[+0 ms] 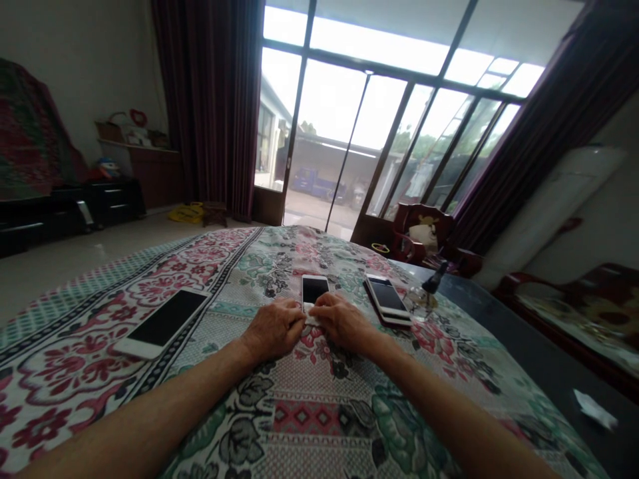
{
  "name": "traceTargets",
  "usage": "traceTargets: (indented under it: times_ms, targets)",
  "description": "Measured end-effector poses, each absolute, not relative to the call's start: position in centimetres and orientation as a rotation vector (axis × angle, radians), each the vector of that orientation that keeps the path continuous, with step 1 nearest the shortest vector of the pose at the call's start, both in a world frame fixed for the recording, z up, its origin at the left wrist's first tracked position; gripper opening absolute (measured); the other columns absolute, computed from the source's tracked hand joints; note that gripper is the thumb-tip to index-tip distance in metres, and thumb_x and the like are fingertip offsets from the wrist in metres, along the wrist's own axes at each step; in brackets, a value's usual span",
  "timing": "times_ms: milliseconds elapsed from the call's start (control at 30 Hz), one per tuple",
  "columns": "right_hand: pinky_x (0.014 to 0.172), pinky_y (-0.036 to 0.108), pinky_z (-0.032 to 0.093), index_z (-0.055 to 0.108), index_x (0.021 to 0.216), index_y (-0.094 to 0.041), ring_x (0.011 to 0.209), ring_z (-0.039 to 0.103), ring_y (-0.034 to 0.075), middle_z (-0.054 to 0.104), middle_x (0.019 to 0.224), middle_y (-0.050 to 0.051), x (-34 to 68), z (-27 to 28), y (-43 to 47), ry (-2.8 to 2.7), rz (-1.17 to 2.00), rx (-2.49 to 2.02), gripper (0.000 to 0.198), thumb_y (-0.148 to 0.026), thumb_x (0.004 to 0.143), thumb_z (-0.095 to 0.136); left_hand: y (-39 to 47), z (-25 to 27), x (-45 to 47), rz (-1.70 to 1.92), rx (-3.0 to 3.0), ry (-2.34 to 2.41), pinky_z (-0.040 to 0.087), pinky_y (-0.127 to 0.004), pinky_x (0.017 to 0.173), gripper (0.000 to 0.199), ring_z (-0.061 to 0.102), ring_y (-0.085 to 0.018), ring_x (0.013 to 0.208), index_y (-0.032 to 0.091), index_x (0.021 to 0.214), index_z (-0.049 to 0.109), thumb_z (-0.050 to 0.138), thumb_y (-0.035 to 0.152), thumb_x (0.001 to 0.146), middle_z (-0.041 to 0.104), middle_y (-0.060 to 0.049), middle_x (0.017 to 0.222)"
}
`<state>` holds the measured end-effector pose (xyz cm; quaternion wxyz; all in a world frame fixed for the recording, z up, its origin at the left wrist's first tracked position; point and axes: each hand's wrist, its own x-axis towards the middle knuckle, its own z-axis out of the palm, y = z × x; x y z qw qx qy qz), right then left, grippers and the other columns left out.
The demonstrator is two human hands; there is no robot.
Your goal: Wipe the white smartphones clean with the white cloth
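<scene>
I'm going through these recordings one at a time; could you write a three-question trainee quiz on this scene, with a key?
1. Multiple choice: which of these is closest to both the left hand and the right hand?
A) a ceramic mug
B) a white-framed smartphone
C) a pair of scissors

2. True or false: the stacked smartphones lie to the right of the right hand.

3. Fill in (lit or dark): the lone smartphone to the left of the left hand has a ____ screen.

Key: 1. B; 2. True; 3. dark

Tablecloth leaves room between the hands and the large phone at left; stacked phones obstruct the right side.
</scene>
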<state>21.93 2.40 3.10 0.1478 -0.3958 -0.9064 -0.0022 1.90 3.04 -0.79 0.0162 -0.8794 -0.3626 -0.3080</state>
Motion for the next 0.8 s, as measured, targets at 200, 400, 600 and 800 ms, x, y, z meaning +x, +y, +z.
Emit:
traceTargets:
  times_ms: [200,400,600,800]
  targets:
    - [0.079,0.029,0.042,0.071,0.097,-0.024,0.088,0.055,0.017,0.062,0.097,0.006,21.7,2.6,4.1,-2.537,0.013,-1.179,0.026,-0.014,0.090,0.048,3.0,-0.6,2.0,-0.953,-2.737,-1.141,0.044,-0.029,0.071,0.025,0.055,-0.017,0.077,0.018,0.070,0.065,0.047,0.019,0.088,0.062,-0.003,0.075]
    - [0.082,0.028,0.041,0.072,0.093,-0.021,0.090,0.056,0.017,0.064,0.094,0.007,20.6,2.3,8.6,-2.473,-0.032,-1.311,0.026,-0.013,0.091,0.047,2.8,-0.5,2.0,-0.956,-2.734,-1.142,0.043,-0.028,0.070,0.026,0.055,-0.016,0.076,0.019,0.070,0.065,0.047,0.019,0.089,0.061,-0.003,0.074]
    - [0.082,0.028,0.041,0.072,0.099,-0.020,0.091,0.058,0.019,0.066,0.096,0.009,19.7,2.1,12.5,-2.406,-0.109,-1.527,0.029,-0.016,0.092,0.044,2.9,-0.4,2.1,-0.982,-2.734,-1.150,0.044,-0.029,0.071,0.027,0.055,-0.016,0.075,0.019,0.071,0.066,0.047,0.019,0.090,0.061,-0.003,0.074]
    - [0.087,0.029,0.041,0.072,0.099,-0.019,0.096,0.059,0.020,0.068,0.099,0.010,19.9,1.5,13.3,-2.402,-0.115,-1.508,0.031,-0.014,0.092,0.042,2.9,-0.6,2.0,-1.028,-2.749,-1.156,0.045,-0.029,0.072,0.022,0.056,-0.017,0.077,0.019,0.077,0.068,0.049,0.017,0.087,0.062,-0.003,0.076]
